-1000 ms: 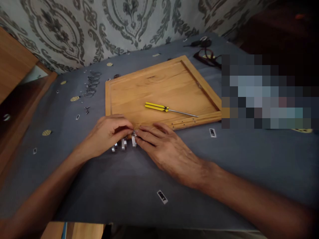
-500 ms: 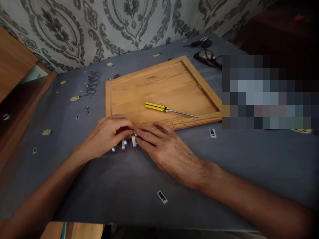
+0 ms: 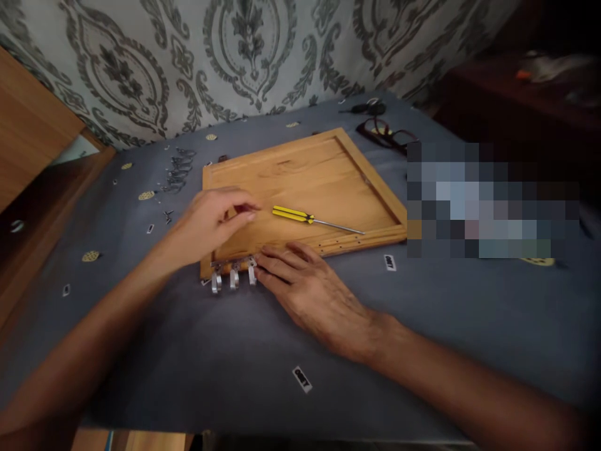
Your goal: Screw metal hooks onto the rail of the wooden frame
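Note:
A wooden panel with a raised frame [image 3: 300,181] lies on the blue cloth. Along its near left edge sits a metal strip with silver hooks [image 3: 235,275]. My right hand [image 3: 314,291] rests at the panel's near edge, its fingertips touching the right end of the hook strip. Above the panel's left part is my left hand [image 3: 216,219], thumb and index finger drawn close together; whether something small is between them cannot be made out. A yellow and black screwdriver [image 3: 293,215] lies on the panel, its shaft pointing right.
Several metal hooks [image 3: 178,169] and small screws [image 3: 168,217] lie left of the panel. Glasses [image 3: 387,134] and a dark corded object [image 3: 370,108] are behind it. A blurred patch covers the right. A wooden cabinet [image 3: 32,125] stands at the left.
My left hand has lifted off the hook strip and moved up over the panel, uncovering the strip. My right hand has stayed at the strip's right end. The view has shifted slightly.

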Available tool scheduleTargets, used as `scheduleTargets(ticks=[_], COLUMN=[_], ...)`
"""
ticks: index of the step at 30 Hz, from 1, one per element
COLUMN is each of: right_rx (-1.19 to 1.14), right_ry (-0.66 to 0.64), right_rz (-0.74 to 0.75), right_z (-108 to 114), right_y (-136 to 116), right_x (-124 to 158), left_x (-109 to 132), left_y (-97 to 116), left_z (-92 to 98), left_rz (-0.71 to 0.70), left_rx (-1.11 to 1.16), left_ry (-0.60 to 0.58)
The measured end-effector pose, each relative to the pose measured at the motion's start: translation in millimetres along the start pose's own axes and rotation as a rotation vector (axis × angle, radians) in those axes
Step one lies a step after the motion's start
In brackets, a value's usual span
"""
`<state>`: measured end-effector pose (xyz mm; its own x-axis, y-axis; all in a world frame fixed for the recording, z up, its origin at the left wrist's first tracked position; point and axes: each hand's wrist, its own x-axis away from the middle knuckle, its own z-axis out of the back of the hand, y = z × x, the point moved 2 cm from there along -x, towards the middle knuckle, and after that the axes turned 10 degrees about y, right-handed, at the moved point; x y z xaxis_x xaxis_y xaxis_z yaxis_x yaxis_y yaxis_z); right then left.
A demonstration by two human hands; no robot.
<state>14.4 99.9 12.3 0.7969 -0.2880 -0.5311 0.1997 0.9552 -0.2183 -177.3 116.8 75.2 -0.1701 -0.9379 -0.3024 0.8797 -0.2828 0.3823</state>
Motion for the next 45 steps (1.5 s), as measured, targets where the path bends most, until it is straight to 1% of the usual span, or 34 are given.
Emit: scheduleTargets(ticks=[4, 7, 9, 12, 15, 17, 19, 21, 22, 24, 25, 27, 28, 29, 31, 34, 36, 40, 43, 45], right_rx=[0.024, 0.045, 0.048, 0.053, 0.051, 0.048, 0.047, 0.045, 0.041, 0.028, 0.021, 0.011, 0.011, 0.012, 0.018, 0.021, 0.016, 0.010, 0.017, 0.022], right_ry=[-0.025, -0.059, -0.062, -0.053, -0.051, -0.049, -0.039, -0.023, -0.017, -0.011, -0.007, 0.001, 0.007, 0.014, 0.028, 0.049, 0.065, 0.089, 0.086, 0.083], right_rz=[-0.008, -0.013, -0.013, -0.013, -0.015, -0.007, 0.000, -0.004, -0.007, -0.009, -0.006, -0.001, 0.000, 0.002, 0.004, 0.003, 0.009, 0.028, 0.023, 0.026], right_z=[1.7, 2.5, 2.3, 1.5, 1.2, 1.3, 1.1, 0.3, -0.3, -1.9, -2.6, -3.9, -4.4, -4.8, -5.6, -6.6, -6.8, -6.9, -7.2, -7.1], right_y=[-0.4, -0.6, -0.8, -0.9, -0.8, -0.8, -0.7, -0.3, -0.1, 0.4, 0.6, 1.1, 1.4, 1.7, 2.1, 2.5, 2.3, 1.8, 1.8, 1.8], right_x=[-0.7, -0.9, -0.5, 0.3, 0.3, -0.1, -0.3, 0.2, 0.6, 1.6, 2.0, 2.7, 2.9, 3.1, 3.3, 3.4, 3.4, 3.3, 3.3, 3.3], left_x=[-25.6, -33.7, -35.5, -36.0, -33.8, -28.8, -19.3, -5.3, 2.9, 19.2, 26.6, 38.3, 42.5, 45.4, 48.4, 50.4, 51.7, 53.3, 52.9, 52.2], left_y=[-0.3, -3.7, -5.2, -4.3, -0.3, 3.4, 7.9, 12.5, 13.8, 16.1, 16.7, 17.0, 16.4, 15.8, 15.0, 16.3, 18.2, 21.8, 22.9, 22.7], left_z=[-24.1, -41.3, -48.0, -48.9, -36.4, -21.0, -2.9, 14.5, 22.2, 31.2, 33.7, 34.8, 33.5, 31.3, 25.4, 17.6, 14.3, 11.1, 9.9, 9.4], left_rz=[-0.145, -0.200, -0.209, -0.209, -0.181, -0.135, -0.081, -0.018, 0.042, 0.083, 0.072, -0.020, -0.052, -0.073, -0.064, -0.033, -0.046, -0.123, -0.117, -0.089], left_rx=[-0.033, -0.071, -0.090, -0.090, -0.063, -0.039, -0.002, 0.066, 0.158, 0.221, 0.265, 0.397, 0.452, 0.491, 0.507, 0.485, 0.484, 0.518, 0.542, 0.554], left_ry=[-0.090, -0.136, -0.139, -0.146, -0.120, -0.054, 0.052, 0.208, 0.328, 0.475, 0.570, 0.756, 0.832, 0.884, 0.924, 0.930, 0.942, 0.952, 0.935, 0.922])
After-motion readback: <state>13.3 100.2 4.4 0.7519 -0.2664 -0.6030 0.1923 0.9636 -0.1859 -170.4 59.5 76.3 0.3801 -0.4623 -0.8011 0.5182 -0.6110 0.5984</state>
